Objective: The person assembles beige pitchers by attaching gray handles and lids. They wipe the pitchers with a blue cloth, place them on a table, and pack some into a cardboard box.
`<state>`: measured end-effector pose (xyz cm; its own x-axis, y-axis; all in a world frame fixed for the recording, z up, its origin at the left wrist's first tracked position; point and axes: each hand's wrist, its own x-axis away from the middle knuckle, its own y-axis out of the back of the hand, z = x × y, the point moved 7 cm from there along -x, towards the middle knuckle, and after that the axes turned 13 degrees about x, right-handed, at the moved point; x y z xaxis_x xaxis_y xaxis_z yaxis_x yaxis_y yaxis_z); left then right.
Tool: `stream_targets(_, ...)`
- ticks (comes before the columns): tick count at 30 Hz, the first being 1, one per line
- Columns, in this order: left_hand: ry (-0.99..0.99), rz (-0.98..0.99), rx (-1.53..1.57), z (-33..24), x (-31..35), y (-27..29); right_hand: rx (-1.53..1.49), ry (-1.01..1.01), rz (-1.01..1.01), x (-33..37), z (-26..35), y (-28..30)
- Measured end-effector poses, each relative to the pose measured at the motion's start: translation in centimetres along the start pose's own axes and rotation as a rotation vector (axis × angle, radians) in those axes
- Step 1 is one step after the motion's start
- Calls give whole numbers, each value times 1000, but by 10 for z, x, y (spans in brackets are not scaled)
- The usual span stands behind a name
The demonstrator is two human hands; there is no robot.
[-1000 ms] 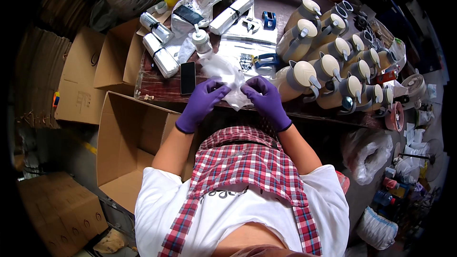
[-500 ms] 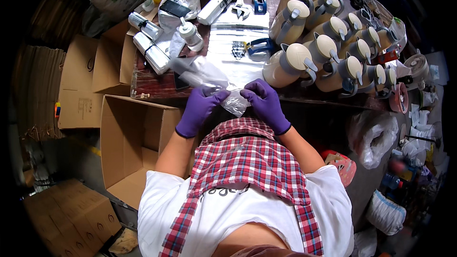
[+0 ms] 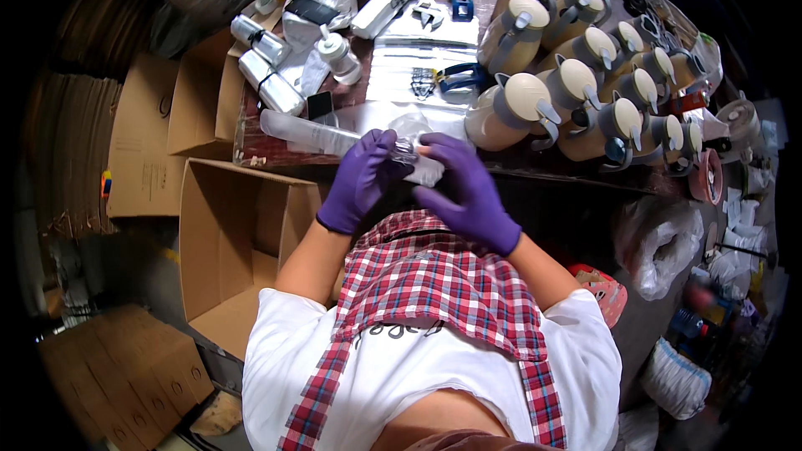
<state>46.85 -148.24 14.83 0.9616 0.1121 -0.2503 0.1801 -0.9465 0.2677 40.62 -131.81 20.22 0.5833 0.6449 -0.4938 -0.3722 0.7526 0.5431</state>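
Note:
A long piece of clear plastic film or bag [image 3: 311, 134] stretches leftward from my hands along the table's near edge. My left hand [image 3: 365, 179], in a purple glove, is closed on its bunched end. My right hand [image 3: 469, 192], gloved alike, is at the crumpled part of the plastic [image 3: 428, 172]. Its thumb and fingers are apart, and a bare fingertip seems to show at the glove's end. Beyond the hands lies a stack of flat silvery-clear bags [image 3: 401, 75]. On it are a blue-handled tool [image 3: 459, 78] and a small bundle of metal clips [image 3: 423, 82].
Several cream jugs with grey handles [image 3: 520, 104] crowd the table's right side. An adjustable wrench [image 3: 428, 12], a blue tape cutter [image 3: 460, 4], a white bottle [image 3: 338, 57] and wrapped bundles [image 3: 271, 83] lie farther back. An open cardboard box [image 3: 219, 250] stands at my left.
The plastic's loose part has swung down to lie stretched out leftward. My right hand has turned, and its thumb has come away from the plastic. The view has shifted slightly.

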Motion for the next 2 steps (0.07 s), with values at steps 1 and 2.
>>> stream_targets(1, 176, -99, 655, 13, -4, -2, -10, -96, 77, 6, -16, -11)
stream_targets(2, 366, -185, 1308, 31, -4, -15, -19, -197, 149, 24, -51, -35)
